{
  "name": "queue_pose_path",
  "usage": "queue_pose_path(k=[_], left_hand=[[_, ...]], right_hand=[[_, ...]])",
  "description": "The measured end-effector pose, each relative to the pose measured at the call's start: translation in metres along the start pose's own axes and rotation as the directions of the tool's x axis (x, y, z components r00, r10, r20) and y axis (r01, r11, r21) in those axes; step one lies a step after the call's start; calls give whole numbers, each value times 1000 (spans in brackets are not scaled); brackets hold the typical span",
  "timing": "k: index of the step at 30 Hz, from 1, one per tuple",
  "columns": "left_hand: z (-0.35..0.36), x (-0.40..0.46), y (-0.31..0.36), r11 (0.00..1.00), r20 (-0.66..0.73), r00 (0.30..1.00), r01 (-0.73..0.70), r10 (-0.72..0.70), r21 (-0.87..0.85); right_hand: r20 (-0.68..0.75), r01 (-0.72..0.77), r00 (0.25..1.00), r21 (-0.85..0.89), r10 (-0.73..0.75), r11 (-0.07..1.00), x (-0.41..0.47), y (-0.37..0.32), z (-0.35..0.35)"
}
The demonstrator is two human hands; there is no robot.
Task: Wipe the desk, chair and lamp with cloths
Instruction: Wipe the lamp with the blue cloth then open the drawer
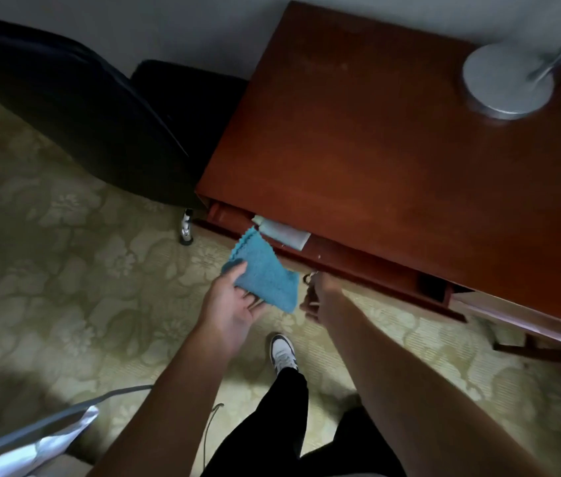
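A reddish-brown wooden desk fills the upper right, its front drawer pulled partly out. My left hand holds a blue cloth just in front of the drawer. My right hand is at the drawer's small metal pull, fingers curled around it. A pale folded cloth lies inside the drawer. The lamp's round silver base stands on the desk's far right, blurred. A black chair stands to the left of the desk.
Patterned beige carpet covers the floor. A chair caster sits beside the desk's left corner. My legs and a white shoe are below the hands. A white bag with a grey strap lies at the lower left.
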State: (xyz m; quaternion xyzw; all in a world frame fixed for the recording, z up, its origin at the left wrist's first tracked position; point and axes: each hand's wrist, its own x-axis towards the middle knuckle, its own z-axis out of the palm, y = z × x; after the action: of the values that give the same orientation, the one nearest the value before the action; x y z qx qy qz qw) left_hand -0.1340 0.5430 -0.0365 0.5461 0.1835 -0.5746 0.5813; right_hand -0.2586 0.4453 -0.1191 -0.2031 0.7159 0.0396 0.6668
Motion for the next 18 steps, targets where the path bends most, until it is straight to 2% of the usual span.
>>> queue_pose_path(k=[4, 6, 7, 9, 11, 12, 13, 14, 16, 18], left_hand=[[-7, 1, 7, 1000, 6, 1000, -10, 10, 13], [-9, 1, 7, 1000, 6, 1000, -2, 2, 8], [-9, 1, 6, 1000, 4, 1000, 6, -6, 3], [-6, 1, 2, 1000, -1, 1000, 25, -25, 0], [-2, 2, -4, 999, -11, 999, 41, -41, 13], [0, 2, -8, 999, -16, 999, 49, -49, 19], [4, 2, -10, 998, -17, 998, 57, -57, 30], [7, 3, -13, 997, -19, 998, 65, -65, 44], [13, 3, -18, 993, -23, 997, 79, -77, 85], [20, 5, -23, 990, -24, 997, 82, -80, 118]], right_hand=[[151, -106, 980, -160, 130, 981, -28, 42, -2], [163, -74, 979, -286, 125, 955, -39, 41, -6], [136, -9, 989, -340, 59, 940, -43, 36, -9], [22, 221, 970, -478, -240, 850, -42, 25, -19], [-65, 380, 803, -710, -592, 593, -38, 20, -31], [-36, 383, 737, -801, -675, 460, -36, 21, -35], [6, 366, 722, -852, -692, 374, -32, 24, -38], [33, 339, 751, -877, -659, 342, -26, 29, -40], [58, 311, 799, -892, -598, 328, -17, 43, -43], [93, 319, 787, -908, -610, 273, -14, 54, -44]])
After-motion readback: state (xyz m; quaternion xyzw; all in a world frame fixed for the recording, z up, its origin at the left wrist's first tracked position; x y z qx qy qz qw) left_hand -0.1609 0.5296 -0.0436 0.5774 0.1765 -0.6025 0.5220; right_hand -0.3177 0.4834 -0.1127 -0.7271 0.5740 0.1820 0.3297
